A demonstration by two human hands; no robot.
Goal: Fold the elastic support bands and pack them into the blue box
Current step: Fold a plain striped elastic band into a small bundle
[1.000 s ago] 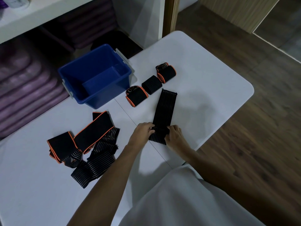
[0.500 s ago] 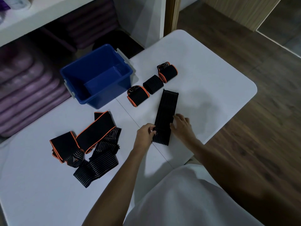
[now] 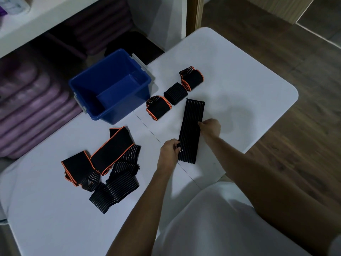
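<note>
Now, flat band: long black ribbed band (image 3: pixel 191 130) lies stretched out on the white tabletop (image 3: pixel 249 93), near its right front part, far end pointing toward the folded bundles.
Left hand: left hand (image 3: pixel 168 154) at the band's near left edge, grip pinching that edge between thumb and fingers.
Right hand: right hand (image 3: pixel 210 127) at the band's right edge about midway along, fingers curled onto the edge; grip pinching the band there.
Folded bundles: three lie in a diagonal row just beyond the band's far end. Orange-trimmed bundle (image 3: pixel 158 109) is nearest the box, plain black bundle (image 3: pixel 175 93) sits in the middle, second orange-trimmed bundle (image 3: pixel 192 79) is farthest. Neighbours look close to touching; cannot tell if they do.
Blue box: blue box (image 3: pixel 86 85) stands at the tabletop's far edge, left of the bundles, open, with grey latches on its sides. Nothing but its own blue floor shows inside.
Loose pile: unfolded bands (image 3: pixel 108 167) lie heaped on the left part of the tabletop, well apart from the hands; orange-edged strips lie over striped black ones.
Tabletop seam: thin line runs diagonally across the surface, passing under the left hand.
Surroundings: purple folded mats (image 3: pixel 31 111) stacked under a white shelf (image 3: pixel 48 15) beyond the box; wooden floor (image 3: pixel 295 61) to the right.
Person: white garment (image 3: pixel 212 228) at the bottom edge, both forearms bare.
</note>
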